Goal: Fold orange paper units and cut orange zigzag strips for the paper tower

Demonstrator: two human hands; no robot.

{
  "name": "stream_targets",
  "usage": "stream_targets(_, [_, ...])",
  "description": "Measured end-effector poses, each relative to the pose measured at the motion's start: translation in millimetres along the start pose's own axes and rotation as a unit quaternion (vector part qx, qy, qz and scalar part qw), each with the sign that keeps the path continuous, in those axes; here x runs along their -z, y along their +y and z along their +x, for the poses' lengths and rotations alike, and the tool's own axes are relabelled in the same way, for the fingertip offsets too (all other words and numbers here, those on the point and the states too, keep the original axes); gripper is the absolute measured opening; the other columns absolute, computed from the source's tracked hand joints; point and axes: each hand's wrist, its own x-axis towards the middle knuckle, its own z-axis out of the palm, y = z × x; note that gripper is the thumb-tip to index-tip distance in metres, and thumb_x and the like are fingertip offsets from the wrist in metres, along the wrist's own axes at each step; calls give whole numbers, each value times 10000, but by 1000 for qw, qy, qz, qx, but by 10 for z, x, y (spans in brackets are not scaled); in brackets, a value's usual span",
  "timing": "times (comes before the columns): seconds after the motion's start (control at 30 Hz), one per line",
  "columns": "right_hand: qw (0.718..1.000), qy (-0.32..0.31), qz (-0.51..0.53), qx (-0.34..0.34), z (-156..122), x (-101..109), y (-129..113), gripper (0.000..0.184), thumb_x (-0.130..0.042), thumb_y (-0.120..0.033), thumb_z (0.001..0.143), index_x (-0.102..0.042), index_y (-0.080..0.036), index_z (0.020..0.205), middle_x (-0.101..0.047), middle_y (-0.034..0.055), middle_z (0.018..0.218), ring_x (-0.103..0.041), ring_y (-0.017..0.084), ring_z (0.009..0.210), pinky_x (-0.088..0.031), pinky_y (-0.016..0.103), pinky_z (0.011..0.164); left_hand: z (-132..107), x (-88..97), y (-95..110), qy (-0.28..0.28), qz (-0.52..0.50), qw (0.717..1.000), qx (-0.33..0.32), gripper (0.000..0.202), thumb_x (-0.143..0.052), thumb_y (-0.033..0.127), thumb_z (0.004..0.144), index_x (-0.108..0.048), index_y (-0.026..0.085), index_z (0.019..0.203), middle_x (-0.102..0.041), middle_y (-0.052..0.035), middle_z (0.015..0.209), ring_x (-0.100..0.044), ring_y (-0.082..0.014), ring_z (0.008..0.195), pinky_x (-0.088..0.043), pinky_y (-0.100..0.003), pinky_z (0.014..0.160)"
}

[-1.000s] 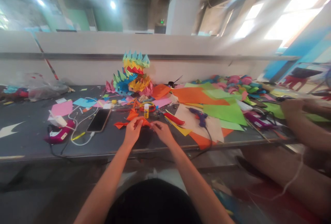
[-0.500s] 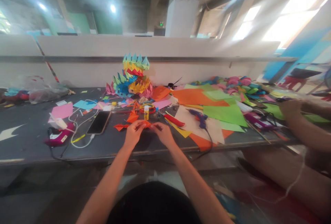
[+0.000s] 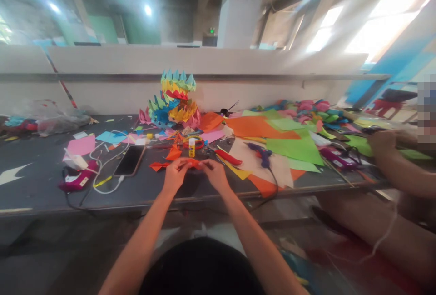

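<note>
Between my hands is a small piece of orange paper [image 3: 194, 162], pinched from both sides just above the table. My left hand [image 3: 176, 173] grips its left end, and my right hand [image 3: 214, 172] has its right end between thumb and fingers. The fingers partly cover the paper, so its exact folds are hidden. Right behind it stands a yellow glue stick [image 3: 191, 148] with a white cap. Folded orange paper pieces [image 3: 174, 152] lie beyond my left hand. To the right of my right hand rests a red curved object [image 3: 229, 157], its kind unclear.
A smartphone [image 3: 130, 161] with a white cable lies left, near a magenta device [image 3: 79, 177]. Colourful folded-paper models [image 3: 177, 104] stand at the back. On the right are a glue gun [image 3: 260, 155], green paper sheets [image 3: 293, 147] and another person's arm [image 3: 402, 163].
My hands stay in nearly the same place, still pinching the orange paper. The paper's visible part between the fingers looks slightly different. The whole view has shifted a little.
</note>
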Motion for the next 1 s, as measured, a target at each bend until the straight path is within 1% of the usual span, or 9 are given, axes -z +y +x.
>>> stream_targets(0.17, [1000, 6, 15, -5, -7, -3, -17, 240, -580, -412, 739, -664, -188, 723, -661, 13, 661, -576, 151, 606, -443, 262, 595, -1, 10, 25, 23, 65, 997, -26, 276, -607, 358, 750, -635, 147, 925, -685, -70, 866, -637, -189, 809, -496, -315, 755])
stream_targets(0.3, [999, 25, 36, -14, 8, -1, 8, 267, -588, -442, 724, -662, -185, 713, -637, 12, 618, -551, 144, 563, -434, 256, 545, 2, 12, 12, 33, 70, 997, -30, 299, -602, 357, 754, -618, 151, 970, -670, -65, 872, -626, -175, 777, -490, -289, 704])
stream_targets(0.43, [993, 89, 76, -34, 51, 26, 89, 349, -563, -502, 720, -652, -173, 796, -646, 25, 682, -549, 136, 549, -442, 260, 531, 0, 19, 6, 37, 76, 996, -32, 259, -575, 360, 778, -620, 157, 933, -667, -56, 844, -626, -172, 746, -488, -280, 678])
stream_targets(0.53, [981, 153, 104, -50, 80, 62, 151, 428, -516, -535, 736, -629, -161, 910, -658, 52, 785, -567, 141, 593, -439, 259, 533, -17, 20, 33, 40, 120, 990, -62, 225, -509, 334, 826, -621, 165, 925, -668, -68, 890, -624, -185, 809, -485, -295, 719])
stream_targets(0.6, [975, 180, 117, -58, 86, 81, 174, 456, -515, -542, 732, -619, -152, 944, -661, 72, 845, -581, 153, 641, -436, 257, 534, -39, 7, 67, 30, 182, 976, -114, 202, -478, 288, 844, -622, 171, 924, -664, -73, 930, -608, -195, 878, -465, -320, 787])
stream_targets(0.7, [970, 198, 124, -63, 82, 88, 178, 467, -546, -549, 704, -632, -148, 927, -662, 83, 881, -590, 169, 684, -439, 263, 542, -83, -29, 128, 2, 285, 941, -184, 180, -468, 209, 840, -623, 187, 929, -660, -66, 966, -575, -205, 949, -408, -357, 872])
stream_targets(0.83, [970, 205, 119, -59, 83, 88, 157, 466, -580, -544, 678, -643, -147, 916, -666, 76, 841, -591, 176, 690, -444, 273, 557, -104, -76, 177, -47, 368, 906, -202, 217, -465, 158, 834, -610, 195, 992, -654, -65, 1032, -548, -214, 1014, -353, -382, 925])
stream_targets(0.93, [972, 205, 106, -47, 109, 139, 159, 443, -595, -529, 673, -645, -151, 897, -664, 67, 791, -589, 175, 679, -452, 283, 570, -61, -110, 164, -78, 387, 894, -210, 211, -494, 167, 826, -606, 200, 1002, -650, -67, 1058, -550, -213, 1025, -309, -399, 975])
stream_targets(1.0, [973, 208, 95, -40, 135, 208, 182, 424, -593, -529, 676, -644, -157, 874, -659, 62, 755, -589, 174, 666, -459, 290, 577, -12, -138, 135, -84, 389, 893, -210, 206, -522, 184, 817, -603, 205, 1005, -644, -73, 1076, -554, -218, 1030, -284, -415, 997])
